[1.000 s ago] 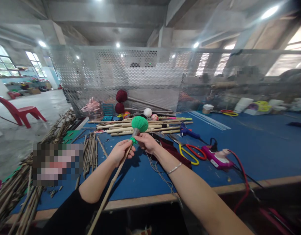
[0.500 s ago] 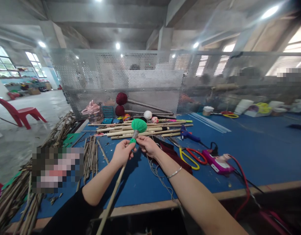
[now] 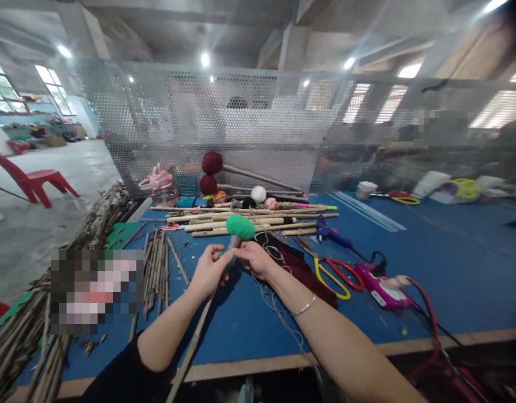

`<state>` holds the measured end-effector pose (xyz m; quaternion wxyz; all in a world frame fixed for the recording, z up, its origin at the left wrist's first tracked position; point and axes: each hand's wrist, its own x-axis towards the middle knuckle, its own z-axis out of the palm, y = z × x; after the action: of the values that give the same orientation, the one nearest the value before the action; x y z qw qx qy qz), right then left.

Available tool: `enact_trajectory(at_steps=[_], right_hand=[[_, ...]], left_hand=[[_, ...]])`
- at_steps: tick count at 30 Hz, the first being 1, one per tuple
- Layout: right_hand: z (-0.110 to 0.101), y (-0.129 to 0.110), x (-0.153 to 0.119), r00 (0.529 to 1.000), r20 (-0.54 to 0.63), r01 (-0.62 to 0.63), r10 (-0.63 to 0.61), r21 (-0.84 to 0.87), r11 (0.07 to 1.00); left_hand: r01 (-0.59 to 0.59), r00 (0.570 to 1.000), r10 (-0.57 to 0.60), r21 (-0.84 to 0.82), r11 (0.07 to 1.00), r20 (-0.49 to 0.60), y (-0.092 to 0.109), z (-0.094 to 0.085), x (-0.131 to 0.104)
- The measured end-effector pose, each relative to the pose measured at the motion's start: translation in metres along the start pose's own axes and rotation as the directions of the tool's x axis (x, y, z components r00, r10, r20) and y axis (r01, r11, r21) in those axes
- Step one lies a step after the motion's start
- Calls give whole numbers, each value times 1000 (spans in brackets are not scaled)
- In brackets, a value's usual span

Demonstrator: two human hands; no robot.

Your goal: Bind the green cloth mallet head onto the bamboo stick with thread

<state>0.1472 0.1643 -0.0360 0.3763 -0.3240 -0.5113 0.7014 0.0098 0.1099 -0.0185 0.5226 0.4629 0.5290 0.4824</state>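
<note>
A mallet with a padded green cloth head (image 3: 241, 226) is held up over the table, its long wooden stick (image 3: 194, 336) slanting down toward me. Grey string is wound around the neck (image 3: 235, 243) just under the head. My left hand (image 3: 211, 268) is closed around the mallet below the neck, partly covering gathered green cloth. At the neck, my right hand (image 3: 254, 258) pinches the grey string, though its fingertips hide the exact grip. Loose loops of grey string (image 3: 278, 305) lie under my right forearm and trail to the table's front edge.
Bare sticks (image 3: 157, 268) lie left; pale rods (image 3: 241, 224) and dark red mallets (image 3: 212, 162) lie behind. Dark red cloth (image 3: 306, 274), scissors (image 3: 333, 274), a blue glue gun (image 3: 333, 232) and a magenta power strip (image 3: 384, 288) sit right. A perforated screen (image 3: 258, 123) stands behind.
The mallet head has tipped lower and turned slightly, and both hands have shifted a little with it. My left fingers are rearranged around the gathered cloth. The camera view has moved slightly.
</note>
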Motion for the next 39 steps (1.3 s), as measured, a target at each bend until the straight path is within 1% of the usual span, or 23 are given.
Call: enact_trajectory(at_steps=[1,3,5,7,8,10,13,15,17,19,21,23,25,27,29,31,33,37,39], right_hand=[[1,1,1,1000,-8,-3,3,-15,1000],[1,3,2,1000,-25,-6,5,-33,999],[1,3,2,999,-32,-3,2,-33,999],[2,1,1,999,-19,25,-26,-4,1000],[2,0,0,999,-1,45,-45,20,999],[3,-4,-2,997,39,70,-73,77,995],[6,-10,-4,995,83,35,-48,153,988],[7,-13,-6,995,101,-1,-19,189,982],[8,-14,-6,996,89,-1,-17,201,980],[8,-13,-6,999,32,24,-31,184,983],[8,-11,-6,999,-32,29,-25,149,988],[8,-8,-4,997,-75,12,-4,114,993],[8,-5,-2,996,-92,4,4,83,997],[8,-3,-1,997,-81,7,-1,65,998],[8,-3,0,999,-36,0,2,73,997],[8,-5,0,1000,16,-6,4,97,995],[8,-8,1,999,44,-9,4,115,993],[10,-13,0,996,90,-39,24,166,985],[12,-13,-1,995,97,-28,10,193,981]], left_hand=[[-49,998,52,65,997,-45,-1,1,0],[-114,986,133,180,977,-97,-4,1,-1],[-118,984,143,214,970,-108,-4,0,-1],[-79,993,90,138,987,-74,-2,0,-2],[-62,997,65,69,996,-43,0,-1,-1],[-49,998,51,-94,994,22,4,-2,-1],[-15,990,53,-282,959,128,8,-3,1],[34,979,33,-326,945,199,8,-4,3],[69,970,10,-316,946,244,8,-3,3],[81,970,-16,-258,963,243,7,-2,1],[43,982,-19,-128,991,187,6,-2,-1],[-56,996,52,51,997,78,3,-1,-3],[-151,988,156,206,967,-8,0,-2,-4],[-182,979,200,266,947,-42,-2,-3,-3],[-155,984,172,230,961,-54,-2,-4,-2],[-100,992,108,132,986,-57,1,-5,-1],[-54,998,55,27,998,-34,4,-5,-1],[-27,997,37,-143,989,63,9,-5,-1],[9,989,23,-221,975,143,9,-5,0]])
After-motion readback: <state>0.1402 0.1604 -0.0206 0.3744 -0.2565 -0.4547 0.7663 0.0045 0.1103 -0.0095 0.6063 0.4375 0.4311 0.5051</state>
